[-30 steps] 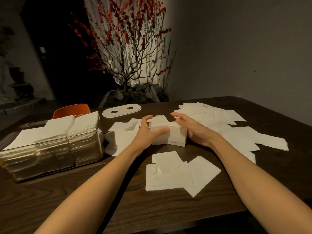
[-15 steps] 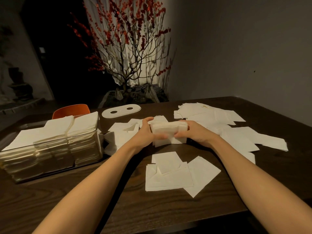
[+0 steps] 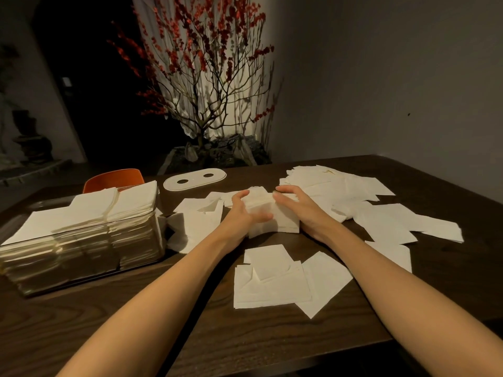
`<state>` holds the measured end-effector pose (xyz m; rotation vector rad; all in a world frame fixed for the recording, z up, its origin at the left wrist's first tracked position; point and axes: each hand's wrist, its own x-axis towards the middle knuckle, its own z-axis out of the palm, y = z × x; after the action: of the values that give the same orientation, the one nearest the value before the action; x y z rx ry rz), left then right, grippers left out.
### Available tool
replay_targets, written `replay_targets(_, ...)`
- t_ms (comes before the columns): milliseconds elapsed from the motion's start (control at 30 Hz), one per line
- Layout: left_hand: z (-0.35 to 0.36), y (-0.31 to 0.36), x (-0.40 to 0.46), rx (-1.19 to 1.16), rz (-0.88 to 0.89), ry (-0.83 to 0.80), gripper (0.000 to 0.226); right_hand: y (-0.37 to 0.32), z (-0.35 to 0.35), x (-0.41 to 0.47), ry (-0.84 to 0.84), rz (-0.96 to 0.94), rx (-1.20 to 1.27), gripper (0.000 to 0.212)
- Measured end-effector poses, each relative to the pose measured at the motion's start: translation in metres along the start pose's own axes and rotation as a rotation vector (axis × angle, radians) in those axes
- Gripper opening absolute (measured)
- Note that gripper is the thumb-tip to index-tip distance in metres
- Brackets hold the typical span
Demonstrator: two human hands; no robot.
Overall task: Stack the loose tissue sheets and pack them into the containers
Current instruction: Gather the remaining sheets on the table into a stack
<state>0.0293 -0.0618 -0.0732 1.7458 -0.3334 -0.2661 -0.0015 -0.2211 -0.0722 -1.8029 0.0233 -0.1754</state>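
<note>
A thick stack of white tissue sheets [image 3: 283,221] stands on the dark wooden table [image 3: 136,330] at its middle. My left hand [image 3: 242,210] grips the stack's left side, thumb across the front. My right hand [image 3: 302,208] grips its right side, fingers curled over the top. Loose tissue sheets [image 3: 275,281] lie in front of the stack, more [image 3: 381,221] spread to the right and some [image 3: 196,221] to the left. A clear container [image 3: 81,257] at the left holds tall piles of tissues that rise above its rim.
A white oval lid with two holes [image 3: 194,179] lies behind the stack. An orange chair back [image 3: 114,178] shows beyond the table's far left edge. A branch arrangement with red blossoms [image 3: 206,85] stands behind the table.
Both hands closed in on the stack from its sides and squeezed it narrower and taller. The right hand's fingers shifted over the stack's top.
</note>
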Motion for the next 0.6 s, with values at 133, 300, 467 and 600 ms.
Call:
replay_targets(133,-0.003,0.001,0.002,0.086,0.005,0.080,0.091,0.000,0.005,0.007,0.172,0.063,0.063,0.034)
replay_targets(300,-0.002,0.003,-0.002,0.312,0.038,0.011,0.096,0.000,-0.004,0.004,0.011,0.026,-0.061,0.048)
replay_targets(467,-0.005,0.003,-0.003,0.375,0.069,0.023,0.101,0.001,-0.024,-0.005,-0.200,-0.010,-0.213,0.064)
replay_targets(600,-0.011,0.000,0.000,0.301,0.013,-0.050,0.085,-0.003,-0.027,-0.008,-0.224,-0.011,-0.284,0.056)
